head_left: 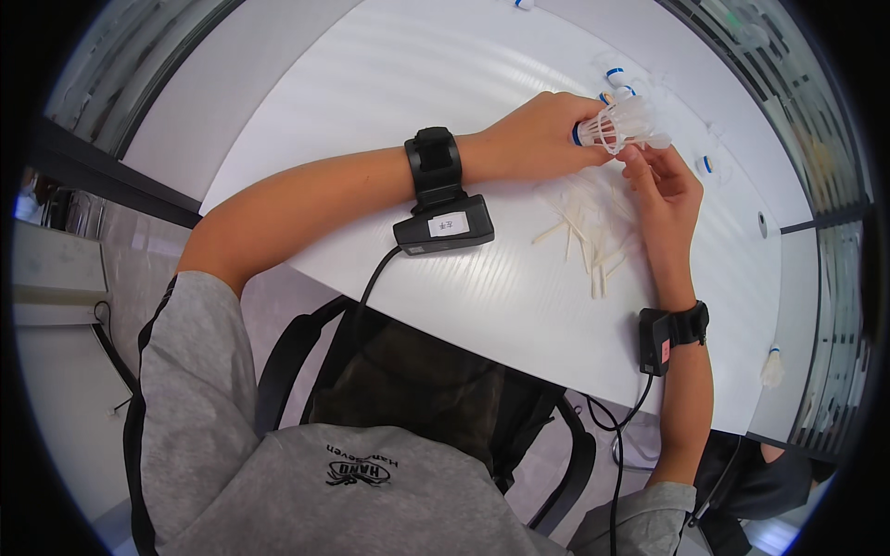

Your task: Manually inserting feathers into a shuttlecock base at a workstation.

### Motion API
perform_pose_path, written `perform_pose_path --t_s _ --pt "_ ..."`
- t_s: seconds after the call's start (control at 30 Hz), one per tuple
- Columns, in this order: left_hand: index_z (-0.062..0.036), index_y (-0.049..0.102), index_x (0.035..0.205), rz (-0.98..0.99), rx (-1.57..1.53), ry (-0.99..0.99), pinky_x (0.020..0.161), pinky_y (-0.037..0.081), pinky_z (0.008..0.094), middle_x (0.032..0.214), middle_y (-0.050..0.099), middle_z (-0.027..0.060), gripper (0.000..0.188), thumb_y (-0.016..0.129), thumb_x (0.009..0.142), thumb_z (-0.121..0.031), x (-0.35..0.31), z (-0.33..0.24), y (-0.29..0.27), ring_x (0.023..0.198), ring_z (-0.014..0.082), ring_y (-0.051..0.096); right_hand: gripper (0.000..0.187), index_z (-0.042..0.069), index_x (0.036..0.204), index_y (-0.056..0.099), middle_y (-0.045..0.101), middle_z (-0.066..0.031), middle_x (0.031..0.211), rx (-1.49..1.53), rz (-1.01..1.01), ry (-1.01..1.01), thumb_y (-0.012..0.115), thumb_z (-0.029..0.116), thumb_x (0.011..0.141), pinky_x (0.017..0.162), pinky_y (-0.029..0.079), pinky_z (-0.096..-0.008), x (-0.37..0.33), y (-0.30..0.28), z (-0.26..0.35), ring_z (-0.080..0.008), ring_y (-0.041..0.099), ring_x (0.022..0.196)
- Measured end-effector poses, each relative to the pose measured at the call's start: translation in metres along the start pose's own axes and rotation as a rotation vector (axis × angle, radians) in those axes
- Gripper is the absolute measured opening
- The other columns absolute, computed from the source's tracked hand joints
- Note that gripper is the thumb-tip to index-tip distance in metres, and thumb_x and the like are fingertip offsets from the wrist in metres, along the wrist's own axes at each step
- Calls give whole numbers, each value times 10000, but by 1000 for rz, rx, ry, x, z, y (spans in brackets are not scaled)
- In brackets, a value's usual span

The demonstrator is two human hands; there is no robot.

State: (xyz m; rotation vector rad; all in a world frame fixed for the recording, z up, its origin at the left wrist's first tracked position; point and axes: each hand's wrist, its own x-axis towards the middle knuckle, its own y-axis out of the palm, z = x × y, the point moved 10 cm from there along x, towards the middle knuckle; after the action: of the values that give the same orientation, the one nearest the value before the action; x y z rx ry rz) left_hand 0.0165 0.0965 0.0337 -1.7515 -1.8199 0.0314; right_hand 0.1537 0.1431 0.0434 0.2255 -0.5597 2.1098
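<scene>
My left hand (542,137) grips a white feather shuttlecock (632,122) around its cork end, which has a blue band. The shuttlecock lies tilted, its feather skirt pointing right. At the lower edge of that skirt, the thumb and forefinger of my right hand (669,190) pinch the feathers, while its other fingers curl behind. Below both hands, a loose pile of thin pale sticks (589,232), like feather shafts, is spread over the white table (371,208). What lies between my right fingertips is partly hidden.
More shuttlecocks rest beyond my hands, one (616,76) at the back and another (708,164) at the right. One shuttlecock (772,368) lies near the right edge. Black cables (369,283) run from both wrist devices. A low partition (783,139) borders the table's far side.
</scene>
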Motion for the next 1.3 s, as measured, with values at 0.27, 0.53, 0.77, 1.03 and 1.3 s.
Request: perform_pose_path --t_s 0.27,0.53,0.77,1.03,1.3 --pt "-33 675 1150 53 26 -28 655 438 273 873 673 43 336 715 903 -258 1 2 3 721 112 545 186 -19 1033 702 717 -44 916 -77 -42 2 695 148 950 749 488 -243 2 -7 0 -96 641 849" --pt "-5 632 1060 25 46 -120 654 465 272 887 664 66 390 700 932 -368 -1 5 2 753 125 587 177 -7 1031 695 692 -38 924 -38 -136 -44 688 154 959 718 497 -252 -2 -16 4 -109 643 840" --pt "-14 557 1180 37 -27 -257 695 463 281 929 644 75 437 656 950 -371 -4 10 5 783 132 584 177 6 1015 685 661 -24 872 -7 -237 -79 688 176 966 659 461 -233 -4 -25 7 -85 575 752" --pt "-31 581 1184 74 -58 -220 680 398 283 882 578 44 378 636 949 -321 -4 5 6 746 122 481 179 8 1012 679 649 -15 864 14 -253 -99 684 183 971 644 445 -231 -4 -26 10 -72 545 733" --pt "-25 609 1197 44 90 -4 775 466 300 1027 613 81 422 696 920 -331 -2 -8 3 897 175 570 188 4 1016 675 645 -11 877 22 -245 -91 683 187 972 649 451 -236 -4 -24 12 -73 551 757"
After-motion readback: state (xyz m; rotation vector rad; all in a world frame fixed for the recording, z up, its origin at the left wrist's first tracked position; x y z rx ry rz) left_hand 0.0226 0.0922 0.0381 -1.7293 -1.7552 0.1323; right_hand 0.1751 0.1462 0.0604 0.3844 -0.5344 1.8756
